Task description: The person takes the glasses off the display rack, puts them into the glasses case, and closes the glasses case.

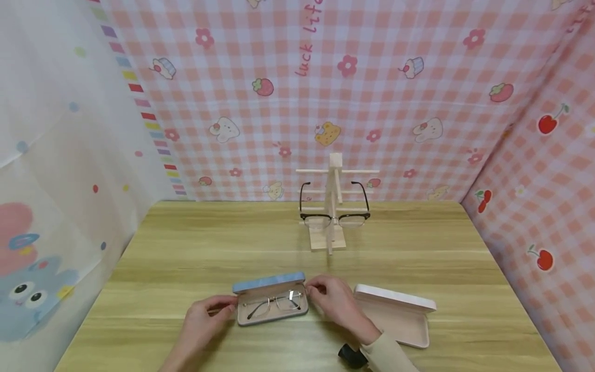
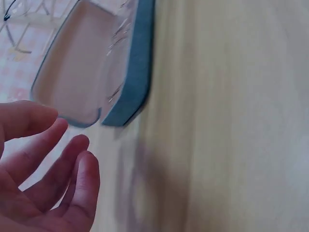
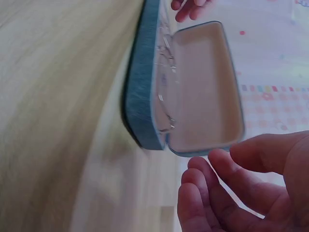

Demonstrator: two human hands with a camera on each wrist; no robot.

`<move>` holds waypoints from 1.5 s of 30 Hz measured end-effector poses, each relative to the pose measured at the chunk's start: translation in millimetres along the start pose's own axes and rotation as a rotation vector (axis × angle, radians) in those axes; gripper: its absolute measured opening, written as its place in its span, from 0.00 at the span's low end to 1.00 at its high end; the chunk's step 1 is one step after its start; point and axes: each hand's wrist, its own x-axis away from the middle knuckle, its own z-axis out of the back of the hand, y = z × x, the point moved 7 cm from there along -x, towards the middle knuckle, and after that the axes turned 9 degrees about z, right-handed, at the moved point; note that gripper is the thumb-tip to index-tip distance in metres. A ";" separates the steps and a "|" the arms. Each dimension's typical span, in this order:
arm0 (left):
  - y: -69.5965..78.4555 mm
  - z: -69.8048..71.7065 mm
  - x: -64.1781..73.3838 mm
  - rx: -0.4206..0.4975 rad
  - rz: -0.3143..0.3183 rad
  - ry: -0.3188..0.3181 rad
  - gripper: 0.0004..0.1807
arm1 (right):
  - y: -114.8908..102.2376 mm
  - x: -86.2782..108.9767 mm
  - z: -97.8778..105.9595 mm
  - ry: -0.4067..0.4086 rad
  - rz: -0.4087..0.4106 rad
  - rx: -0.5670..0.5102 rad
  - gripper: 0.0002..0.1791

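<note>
A blue glasses case (image 1: 269, 282) stands open on the table, its pale lining showing. Inside lies a pair of thin-rimmed glasses (image 1: 274, 306) with dark temple tips. My left hand (image 1: 209, 315) is at the case's left end, fingers loosely bent; in the left wrist view its fingertips (image 2: 83, 142) are close by the lid's end. At the opposite end is my right hand (image 1: 334, 302), thumb and forefinger by the lid's corner. The right wrist view shows the right fingertips (image 3: 219, 157) at the lid's edge; whether they touch it I cannot tell.
A second case (image 1: 395, 323), white outside, lies open to the right of my right hand. Farther back stands a wooden glasses rack (image 1: 334, 191) carrying dark-browed glasses (image 1: 351, 221). Patterned cloth (image 1: 279, 113) hangs behind the table and at both sides. A black band (image 1: 351, 356) is at the right wrist.
</note>
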 end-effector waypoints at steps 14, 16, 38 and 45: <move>15.9 31.8 -4.8 0.047 -0.019 0.101 0.21 | -11.7 6.9 22.6 0.132 0.036 -0.211 0.13; 19.4 26.8 -6.7 0.041 -0.034 0.066 0.24 | -11.8 5.6 19.3 0.122 0.045 -0.208 0.17; 17.6 -17.6 -23.5 0.055 -0.027 -0.280 0.24 | -6.0 -16.8 -19.0 -0.145 0.068 -0.159 0.32; 15.7 -17.2 -27.2 0.051 -0.007 -0.306 0.26 | -6.9 -18.4 -19.3 -0.165 0.086 -0.163 0.29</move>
